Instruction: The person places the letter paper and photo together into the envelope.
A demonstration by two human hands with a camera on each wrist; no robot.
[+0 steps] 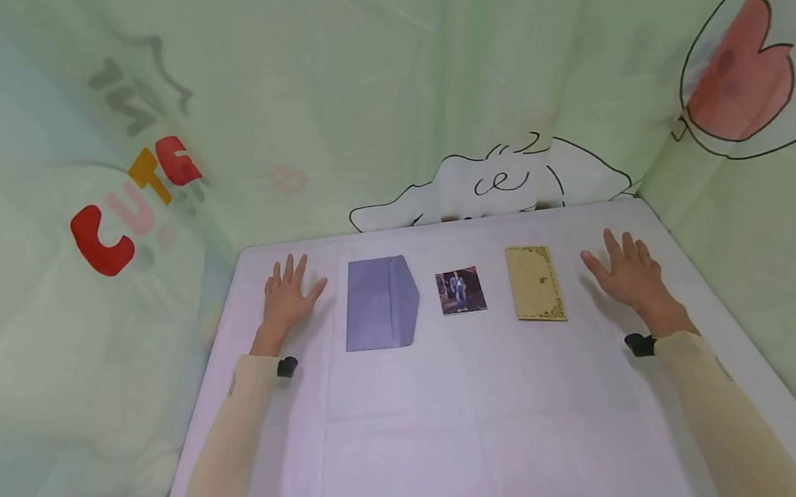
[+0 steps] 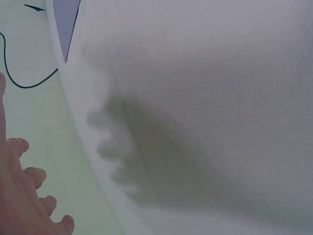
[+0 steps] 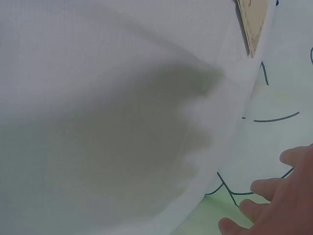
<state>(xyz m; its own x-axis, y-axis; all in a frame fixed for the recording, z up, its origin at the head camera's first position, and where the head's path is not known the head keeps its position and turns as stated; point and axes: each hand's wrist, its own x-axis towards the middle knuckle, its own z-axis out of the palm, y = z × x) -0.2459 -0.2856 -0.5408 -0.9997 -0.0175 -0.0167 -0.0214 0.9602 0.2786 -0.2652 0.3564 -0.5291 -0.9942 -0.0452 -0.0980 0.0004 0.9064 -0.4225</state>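
Observation:
My left hand [image 1: 287,299] is held over the left side of the table with its fingers spread, holding nothing. Just right of it lies a purple envelope [image 1: 370,304], its pointed flap folded out to the right. A small square photo [image 1: 461,290] of a figure in blue lies in the middle. Further right is a flat tan card or box [image 1: 536,283] with an ornate border. Beyond that, my right hand [image 1: 632,278] hovers above the table, fingers apart and palm down, with nothing in it. Both wrist views show the hands' shadows on the cloth.
A white cloth covers the table [image 1: 429,418]. Pale green curtains [image 1: 353,86] with cartoon drawings and coloured letters hang close behind and along both sides. Each wrist carries a small black device, one by the left cuff [image 1: 286,367], another by the right [image 1: 640,345].

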